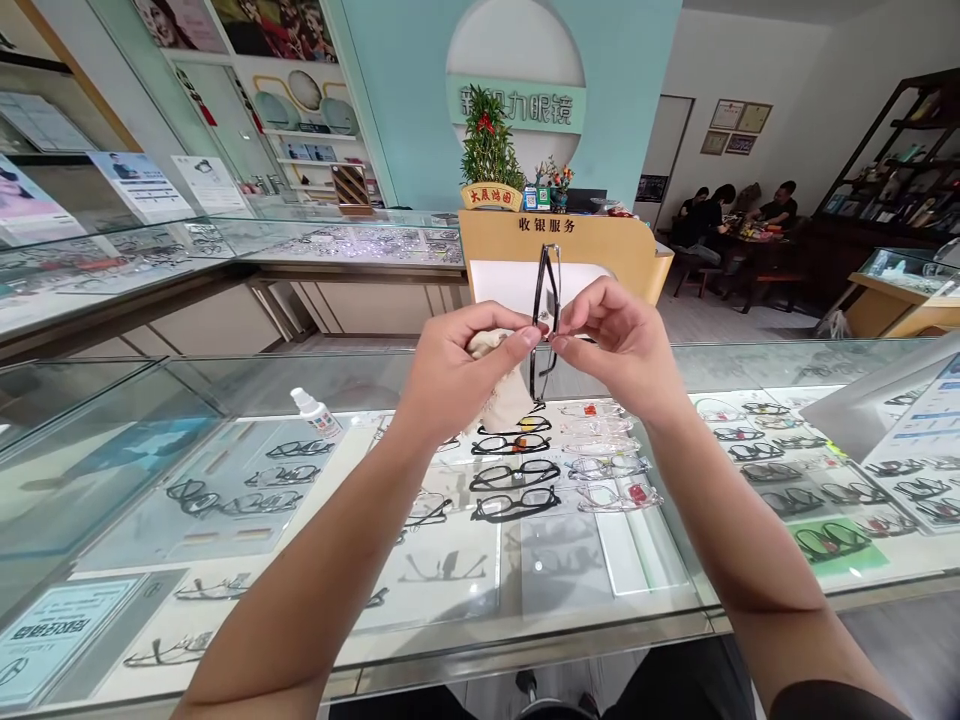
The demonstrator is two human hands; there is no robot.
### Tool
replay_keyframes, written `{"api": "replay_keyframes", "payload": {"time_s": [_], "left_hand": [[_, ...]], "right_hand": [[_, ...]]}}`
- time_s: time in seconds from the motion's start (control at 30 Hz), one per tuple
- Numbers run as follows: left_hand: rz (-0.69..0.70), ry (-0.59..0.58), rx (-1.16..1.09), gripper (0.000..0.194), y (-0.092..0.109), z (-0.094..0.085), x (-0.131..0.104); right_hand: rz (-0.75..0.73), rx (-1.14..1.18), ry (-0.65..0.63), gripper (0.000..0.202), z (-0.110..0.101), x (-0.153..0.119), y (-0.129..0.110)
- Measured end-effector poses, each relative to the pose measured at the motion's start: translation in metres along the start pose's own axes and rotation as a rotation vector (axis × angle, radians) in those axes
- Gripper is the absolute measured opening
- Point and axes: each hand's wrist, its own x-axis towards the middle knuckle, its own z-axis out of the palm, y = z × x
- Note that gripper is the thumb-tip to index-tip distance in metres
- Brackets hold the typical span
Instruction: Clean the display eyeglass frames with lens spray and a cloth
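Observation:
Above the glass display counter (442, 630) a pair of dark-framed eyeglasses (538, 290) is held up on end, seen nearly edge-on. My left hand (465, 365) is closed, its thumb and fingers gripping the frame near the middle. Bunched in that same hand, a cream cloth (506, 400) hangs below the fingers. From the other side, my right hand (619, 340) is closed in a pinch on the eyeglasses, fingertips almost meeting those of the left. Which part of the frame lies between the right fingertips is mostly hidden.
Rows of eyeglasses (517, 473) lie beneath in the counter. A white spray bottle (315, 412) stands on the glass at left. A sign board (919, 430) leans at right. Beyond are a wooden cashier desk (634, 245) and several seated people (705, 215).

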Motion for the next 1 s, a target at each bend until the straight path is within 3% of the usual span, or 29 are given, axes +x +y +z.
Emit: {"api": "replay_keyframes", "payload": {"time_s": [0.33, 0.53, 0.77, 1.0], "left_hand": [[0.016, -0.056, 0.029, 0.029, -0.006, -0.007, 0.005], [0.012, -0.155, 0.093, 0.025, -0.008, -0.024, 0.011], [0.025, -0.274, 0.207, 0.022, 0.003, -0.045, 0.013], [-0.007, -0.338, 0.265, 0.027, -0.001, -0.064, 0.020]], "right_hand": [[0.002, -0.050, 0.076, 0.022, -0.006, 0.001, 0.003], [-0.018, -0.117, 0.141, 0.019, -0.020, 0.002, 0.003], [-0.058, -0.267, 0.075, 0.018, -0.024, -0.001, -0.010], [-0.103, -0.372, 0.086, 0.016, -0.033, 0.000, -0.014]]}}
